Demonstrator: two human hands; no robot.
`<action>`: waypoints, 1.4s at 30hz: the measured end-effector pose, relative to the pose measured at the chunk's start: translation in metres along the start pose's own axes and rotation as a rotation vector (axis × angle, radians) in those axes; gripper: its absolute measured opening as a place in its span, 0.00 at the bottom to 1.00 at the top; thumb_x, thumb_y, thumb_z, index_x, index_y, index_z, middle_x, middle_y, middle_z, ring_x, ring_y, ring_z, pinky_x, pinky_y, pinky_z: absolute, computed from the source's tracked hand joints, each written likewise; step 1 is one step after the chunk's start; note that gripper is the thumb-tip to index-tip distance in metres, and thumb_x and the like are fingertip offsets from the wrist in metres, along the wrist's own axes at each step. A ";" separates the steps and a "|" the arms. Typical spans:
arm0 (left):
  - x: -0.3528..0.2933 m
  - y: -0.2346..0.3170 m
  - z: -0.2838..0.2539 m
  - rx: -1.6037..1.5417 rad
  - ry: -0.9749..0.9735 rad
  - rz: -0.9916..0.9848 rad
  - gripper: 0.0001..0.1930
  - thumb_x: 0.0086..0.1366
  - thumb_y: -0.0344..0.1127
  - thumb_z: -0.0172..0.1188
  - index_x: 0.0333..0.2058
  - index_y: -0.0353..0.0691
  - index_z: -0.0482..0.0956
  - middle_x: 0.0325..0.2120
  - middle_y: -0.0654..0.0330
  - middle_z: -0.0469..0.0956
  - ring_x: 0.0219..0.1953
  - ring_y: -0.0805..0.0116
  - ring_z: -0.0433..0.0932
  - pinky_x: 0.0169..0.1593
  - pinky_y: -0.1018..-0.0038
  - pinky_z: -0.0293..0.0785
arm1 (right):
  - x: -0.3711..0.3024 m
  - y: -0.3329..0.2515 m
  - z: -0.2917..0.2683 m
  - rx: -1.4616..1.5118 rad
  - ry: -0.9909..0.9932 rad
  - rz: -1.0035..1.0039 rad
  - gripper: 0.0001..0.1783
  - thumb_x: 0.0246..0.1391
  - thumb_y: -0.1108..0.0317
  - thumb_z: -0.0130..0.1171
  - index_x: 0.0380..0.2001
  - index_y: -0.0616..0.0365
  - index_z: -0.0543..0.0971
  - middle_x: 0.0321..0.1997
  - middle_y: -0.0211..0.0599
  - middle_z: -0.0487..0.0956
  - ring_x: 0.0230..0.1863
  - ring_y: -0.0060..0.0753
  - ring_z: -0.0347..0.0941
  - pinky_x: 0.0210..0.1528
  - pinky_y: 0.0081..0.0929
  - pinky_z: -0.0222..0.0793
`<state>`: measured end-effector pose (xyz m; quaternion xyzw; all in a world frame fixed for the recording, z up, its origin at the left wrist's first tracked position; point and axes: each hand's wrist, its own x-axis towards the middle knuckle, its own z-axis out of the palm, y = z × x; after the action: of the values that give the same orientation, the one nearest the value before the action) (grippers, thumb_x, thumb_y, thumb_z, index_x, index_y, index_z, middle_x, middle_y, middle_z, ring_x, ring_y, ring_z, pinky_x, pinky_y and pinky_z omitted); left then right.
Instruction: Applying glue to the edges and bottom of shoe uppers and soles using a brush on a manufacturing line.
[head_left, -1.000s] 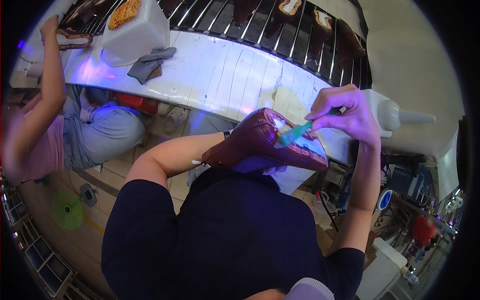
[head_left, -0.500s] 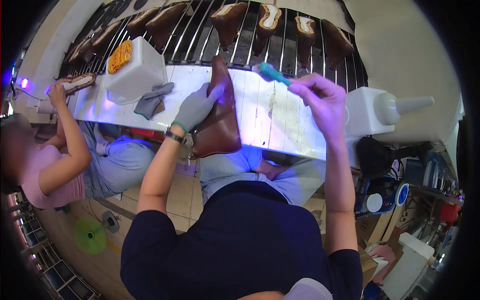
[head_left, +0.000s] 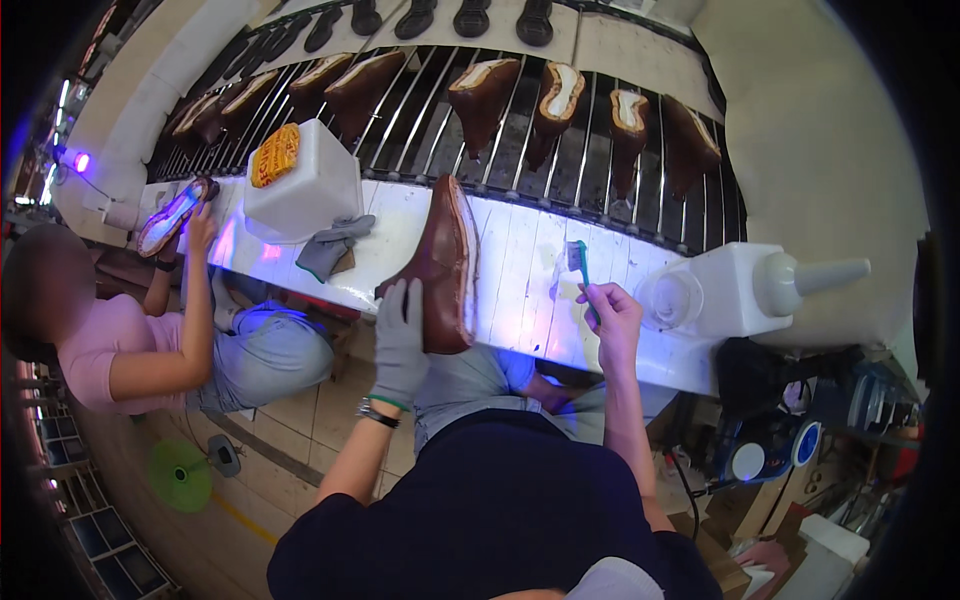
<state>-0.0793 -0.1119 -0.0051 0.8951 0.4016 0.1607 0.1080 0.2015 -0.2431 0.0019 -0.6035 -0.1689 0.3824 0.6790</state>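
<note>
now the brown shoe (head_left: 442,268) lies on its side on the white bench (head_left: 520,290), where half a second ago it was held upright above it and a second ago up close to the body. the left hand (head_left: 398,340), in a grey glove, rests its fingers on the heel end at the near edge of the bench, laid flat rather than closed around it. the right hand (head_left: 612,318) has come down to the bench too and pinches the green toothbrush (head_left: 580,268) by its handle, bristles up, just right of the shoe and apart from it.

beside the brush, toward the right end, stands a white plastic bottle (head_left: 740,290) with a long nozzle. a white tub (head_left: 305,185) with an orange lid (head_left: 274,155) sits toward the left end, a grey rag (head_left: 332,243) in front of it. behind the bench a dark rack (head_left: 560,130) carries more brown shoes. at the far left end another person (head_left: 130,340) holds a shoe (head_left: 172,215) on the bench.

the shoe is glossy brown leather with a pale sole edge facing right, toe pointing away toward the rack.
</note>
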 end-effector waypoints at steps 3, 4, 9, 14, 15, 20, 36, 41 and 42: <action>0.017 -0.025 -0.035 -0.228 -0.023 -0.054 0.40 0.51 0.23 0.59 0.66 0.36 0.58 0.60 0.44 0.63 0.63 0.45 0.61 0.65 0.60 0.60 | 0.004 -0.004 -0.012 0.013 0.027 -0.017 0.08 0.61 0.69 0.59 0.33 0.63 0.80 0.28 0.31 0.80 0.17 0.11 0.60 0.17 0.12 0.48; 0.021 -0.029 -0.043 -0.242 0.053 -0.038 0.39 0.50 0.29 0.66 0.63 0.37 0.63 0.57 0.47 0.69 0.59 0.47 0.67 0.61 0.60 0.65 | 0.006 -0.005 -0.014 0.017 0.038 -0.018 0.08 0.61 0.69 0.59 0.33 0.63 0.81 0.27 0.31 0.80 0.17 0.11 0.60 0.18 0.12 0.48; 0.035 -0.029 -0.045 -0.219 0.225 -0.102 0.36 0.46 0.35 0.72 0.57 0.39 0.71 0.49 0.49 0.77 0.50 0.51 0.77 0.51 0.63 0.74 | 0.015 -0.015 -0.019 0.014 0.110 -0.052 0.08 0.61 0.68 0.60 0.33 0.63 0.81 0.27 0.29 0.80 0.17 0.10 0.60 0.17 0.11 0.48; 0.045 -0.043 -0.046 -0.460 0.255 -0.228 0.24 0.52 0.36 0.70 0.48 0.35 0.78 0.32 0.52 0.83 0.31 0.59 0.83 0.36 0.68 0.77 | 0.019 -0.021 -0.029 0.006 0.141 -0.058 0.09 0.62 0.65 0.59 0.34 0.61 0.80 0.28 0.29 0.78 0.16 0.10 0.60 0.16 0.11 0.45; 0.050 -0.045 -0.050 -0.670 0.221 -0.296 0.20 0.54 0.37 0.69 0.43 0.32 0.79 0.29 0.53 0.83 0.27 0.63 0.81 0.32 0.70 0.76 | 0.018 -0.021 -0.031 0.006 0.135 -0.080 0.09 0.62 0.65 0.58 0.34 0.61 0.80 0.28 0.29 0.78 0.16 0.10 0.60 0.15 0.11 0.45; 0.069 -0.029 -0.062 -1.594 0.261 -0.761 0.09 0.58 0.33 0.67 0.26 0.43 0.74 0.16 0.70 0.69 0.14 0.81 0.65 0.16 0.81 0.56 | 0.011 -0.027 -0.037 0.010 0.171 -0.084 0.09 0.62 0.65 0.58 0.34 0.60 0.80 0.28 0.29 0.78 0.16 0.11 0.59 0.15 0.11 0.45; 0.346 -0.133 0.033 -0.223 0.335 -0.428 0.29 0.52 0.49 0.70 0.47 0.34 0.79 0.42 0.44 0.81 0.45 0.43 0.79 0.49 0.56 0.74 | -0.028 -0.053 -0.036 0.033 0.280 -0.197 0.09 0.63 0.66 0.57 0.30 0.58 0.78 0.31 0.31 0.79 0.18 0.11 0.60 0.17 0.11 0.48; 0.351 -0.170 0.063 -0.172 0.217 -0.402 0.27 0.49 0.46 0.71 0.44 0.33 0.82 0.42 0.44 0.81 0.47 0.47 0.80 0.50 0.58 0.75 | -0.030 -0.049 -0.037 0.069 0.348 -0.116 0.07 0.62 0.69 0.59 0.32 0.62 0.79 0.28 0.30 0.79 0.18 0.12 0.62 0.18 0.12 0.49; 0.349 -0.166 0.062 -0.182 0.267 -0.398 0.27 0.51 0.43 0.70 0.47 0.32 0.80 0.43 0.44 0.81 0.47 0.47 0.80 0.51 0.59 0.74 | -0.029 -0.044 -0.036 0.078 0.346 -0.104 0.07 0.61 0.69 0.58 0.32 0.62 0.79 0.28 0.30 0.79 0.18 0.13 0.62 0.18 0.12 0.49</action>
<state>0.0482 0.2557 -0.0459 0.7558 0.5645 0.2886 0.1639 0.2211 -0.2880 0.0427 -0.6239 -0.0656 0.2438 0.7396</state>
